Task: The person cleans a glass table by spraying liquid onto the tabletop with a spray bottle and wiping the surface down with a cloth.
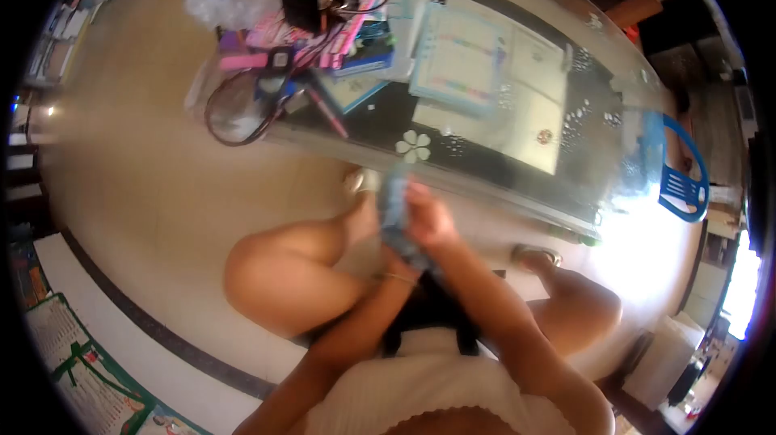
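Taking the middle of our view as the dial's centre, with twelve straight ahead, a narrow blue-grey item (394,202), too blurred for us to tell its material, is held in the air at the centre, between our bare knees and short of the table. Our right hand (431,219), on its three o'clock side, appears to pinch its edge with bent fingers. Our left hand (394,261) is at its six o'clock end, largely hidden, so we cannot tell how firmly it closes. If that lower hold is loose, we judge that a tug from the right could twist the item free and drop it onto the smooth tan floor (145,152).

Towards twelve, the dark, glass-topped table (477,156) begins just beyond our fingers, with a white flower decal (413,146) near its edge; a quick outward swing could knock our knuckles there. At eleven, a slim pink-and-dark pen (327,111) lies near that edge, and a sleeve-height sweep could roll it off. At ten, a dark reddish hoop (234,143) juts past the tabletop, where a passing forearm might snag.
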